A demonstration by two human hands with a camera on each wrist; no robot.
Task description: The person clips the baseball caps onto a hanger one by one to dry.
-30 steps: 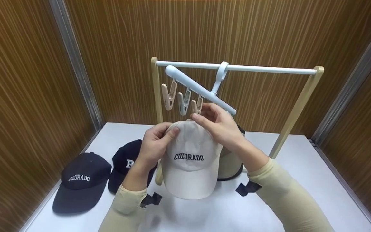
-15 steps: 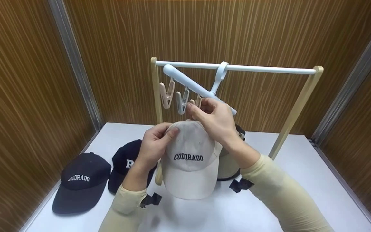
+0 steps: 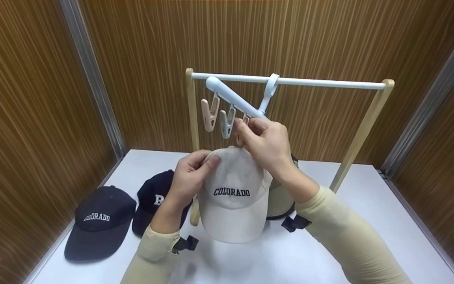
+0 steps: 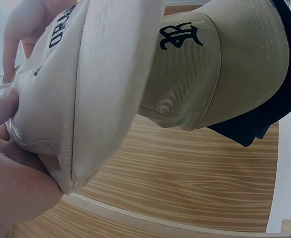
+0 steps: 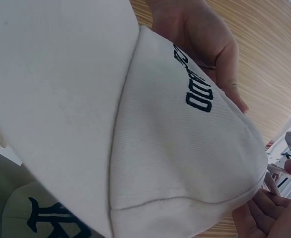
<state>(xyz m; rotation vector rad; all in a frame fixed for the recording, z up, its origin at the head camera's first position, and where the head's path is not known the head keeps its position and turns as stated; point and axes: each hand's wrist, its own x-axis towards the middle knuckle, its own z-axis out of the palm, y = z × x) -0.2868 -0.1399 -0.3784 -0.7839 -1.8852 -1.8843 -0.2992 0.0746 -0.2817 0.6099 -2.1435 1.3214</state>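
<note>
A cream baseball cap [image 3: 233,221] lettered COLORADO hangs upright, front outward. My left hand [image 3: 187,175] grips the left side of its crown, thumb on the front and fingers behind. My right hand [image 3: 268,144] pinches a pink clip [image 3: 240,139] between thumb and fingers, the clip's lower end right at the cap's top. This clip hangs from a pale blue hanger [image 3: 231,96], partly hidden by the right hand. Another pink clip [image 3: 210,114] and a grey-blue clip [image 3: 227,123] dangle to its left. The right wrist view shows the clip's tip by the crown [image 5: 200,153].
A clothes rack with a white bar [image 3: 329,82] and wooden legs carries the hanger. Behind the cream cap hangs a beige cap with a dark brim edge [image 3: 281,199]. Two dark caps, one lettered COLORADO [image 3: 101,225] and one with an R [image 3: 154,193], lie on the white table [image 3: 369,221].
My right hand has shifted up from the cap's top onto the pink clip, which now reaches down to the crown. The hanger has swung slightly. My left hand and the cap stay almost still.
</note>
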